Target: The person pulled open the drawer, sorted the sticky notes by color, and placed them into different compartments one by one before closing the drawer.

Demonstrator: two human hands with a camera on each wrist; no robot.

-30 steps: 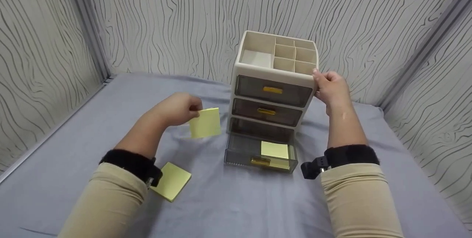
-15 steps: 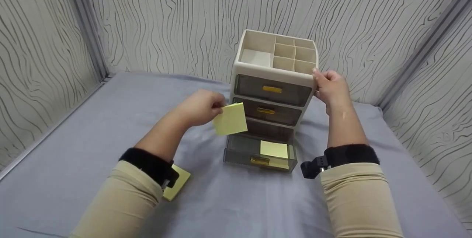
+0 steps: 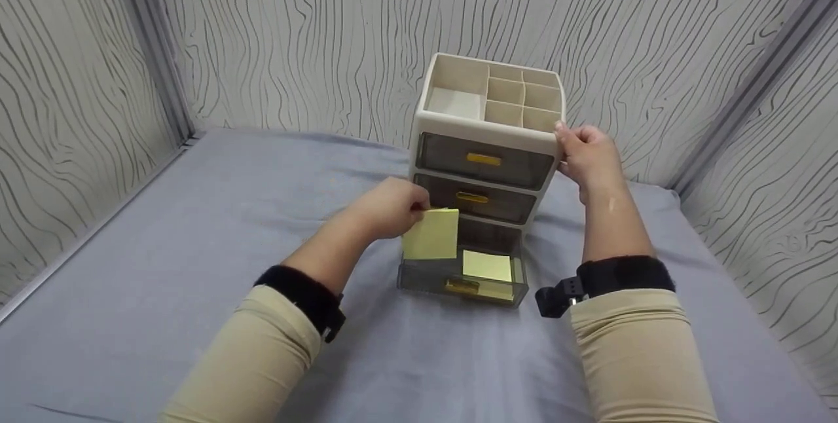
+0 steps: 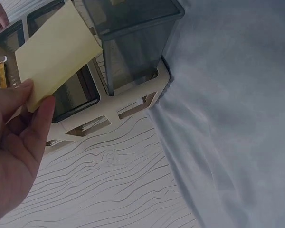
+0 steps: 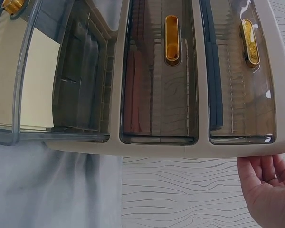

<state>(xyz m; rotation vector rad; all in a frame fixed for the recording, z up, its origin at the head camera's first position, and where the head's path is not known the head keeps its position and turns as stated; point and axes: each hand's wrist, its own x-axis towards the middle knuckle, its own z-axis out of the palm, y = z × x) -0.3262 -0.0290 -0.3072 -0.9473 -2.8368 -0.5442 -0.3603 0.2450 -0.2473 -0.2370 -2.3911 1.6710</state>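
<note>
My left hand pinches a pad of yellow sticky notes by its upper left corner. The pad hangs over the left part of the pulled-out bottom drawer. In the left wrist view, thumb and fingertips hold one end of the sticky notes. Another yellow sticky note pad lies inside that drawer on the right. The drawer belongs to a cream desktop organizer. My right hand grips the organizer's upper right edge; in the right wrist view, its fingers touch the side wall.
Two upper drawers with gold handles are closed; the right wrist view shows dark and reddish items through their fronts. Divided compartments form the organizer's top. A grey-blue cloth covers the table, with patterned wall panels behind.
My left hand has carried the sticky notes rightward from beside the organizer to over the open drawer. My forearm now covers the other pad on the cloth. The right hand stays put.
</note>
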